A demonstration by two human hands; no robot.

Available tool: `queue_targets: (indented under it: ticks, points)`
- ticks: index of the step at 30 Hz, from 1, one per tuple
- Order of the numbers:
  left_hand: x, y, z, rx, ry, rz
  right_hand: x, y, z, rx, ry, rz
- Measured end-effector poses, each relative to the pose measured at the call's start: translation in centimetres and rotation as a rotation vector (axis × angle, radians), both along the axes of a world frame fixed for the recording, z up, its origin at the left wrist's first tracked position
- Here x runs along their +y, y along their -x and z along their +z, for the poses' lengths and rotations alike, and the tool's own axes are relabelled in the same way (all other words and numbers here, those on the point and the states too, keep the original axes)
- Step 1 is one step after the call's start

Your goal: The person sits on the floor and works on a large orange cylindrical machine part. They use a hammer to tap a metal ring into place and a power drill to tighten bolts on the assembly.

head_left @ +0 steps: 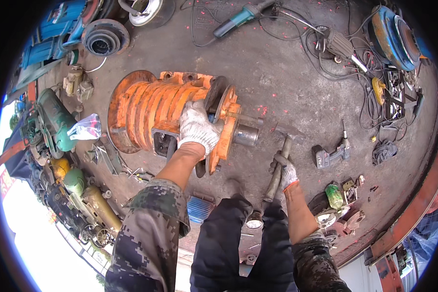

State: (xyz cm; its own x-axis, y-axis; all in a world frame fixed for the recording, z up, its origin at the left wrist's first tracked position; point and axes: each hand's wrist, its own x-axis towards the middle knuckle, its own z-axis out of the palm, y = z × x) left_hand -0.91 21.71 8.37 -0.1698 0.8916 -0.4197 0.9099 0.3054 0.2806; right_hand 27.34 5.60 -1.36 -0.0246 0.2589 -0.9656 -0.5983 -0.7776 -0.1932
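Note:
A large orange ribbed machine housing (pixel 148 109) lies on its side, its round flange at the left. At its right end stands an orange end plate (pixel 224 138), with a dark gap between plate and housing. From the plate sticks a smooth metal shaft (pixel 246 135), and a thin rod (pixel 246 118) juts out above it. My left hand (pixel 197 127), in a white knit glove, is closed at the gap beside the plate; its fingers hide whatever they hold. My gloved right hand (pixel 284 171) grips a hammer (pixel 274 180) by its handle, the head right of the shaft.
A cordless drill (pixel 332 152) lies right of the hammer. Corded tools, an angle grinder (pixel 241 19) among them, lie farther back with tangled cables. A green bottle (pixel 334 195) is at the lower right, a blue finned block (pixel 199 208) near my legs. Cylinders (pixel 56 119) line the left.

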Motion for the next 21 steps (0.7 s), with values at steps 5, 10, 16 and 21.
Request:
queue_targets:
  ticks: [5, 10, 16, 21]
  points:
    - [0.1, 0.2, 0.2, -0.017, -0.01, 0.029, 3.1, 1.0, 3.5, 0.403, -0.01, -0.356]
    - [-0.1, 0.1, -0.2, 0.007, 0.002, -0.006, 5.6, 0.6, 5.9, 0.414, 0.087, -0.328]
    - [-0.6, 0.2, -0.3, 0.061, -0.021, -0.007, 6.3, 5.0, 7.4, 0.308, 0.115, -0.224]
    - [0.2, 0.0, 0.2, -0.012, 0.066, 0.035, 7.3, 8.6, 7.9, 0.159, 0.106, -0.052]
